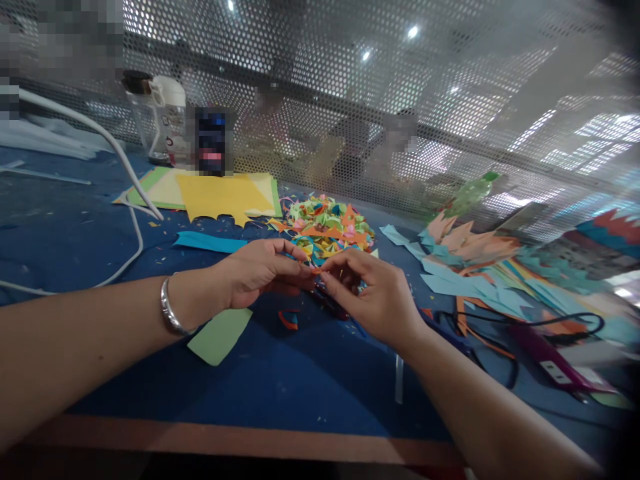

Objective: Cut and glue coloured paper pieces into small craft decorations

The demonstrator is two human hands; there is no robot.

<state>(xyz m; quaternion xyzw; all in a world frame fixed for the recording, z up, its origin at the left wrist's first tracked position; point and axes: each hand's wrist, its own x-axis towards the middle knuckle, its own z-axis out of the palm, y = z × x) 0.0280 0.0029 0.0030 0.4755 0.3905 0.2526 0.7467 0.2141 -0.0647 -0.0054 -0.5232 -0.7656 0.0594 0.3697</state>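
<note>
Between the fingertips of my left hand (270, 267) and my right hand (367, 287) is a small piece of orange paper (317, 271). Both hands are closed in a pinch on it, above the blue table (300, 387). Just beyond them lies a heap of small colourful paper scraps (330, 220). A blue paper strip (213, 243) rests behind my left wrist, and a light green paper piece (220, 339) lies below it. Under the hands sits a small orange and blue paper curl (289, 320). A dark object partly hidden by my right hand cannot be made out.
Yellow and green sheets (225, 193) lie at the back left, near two bottles (170, 123) and a phone (212, 141). A white cable (117, 150) arches at the left. Pointed paper strips (470, 243), a dark cable (545, 321) and a purple device (555, 360) occupy the right.
</note>
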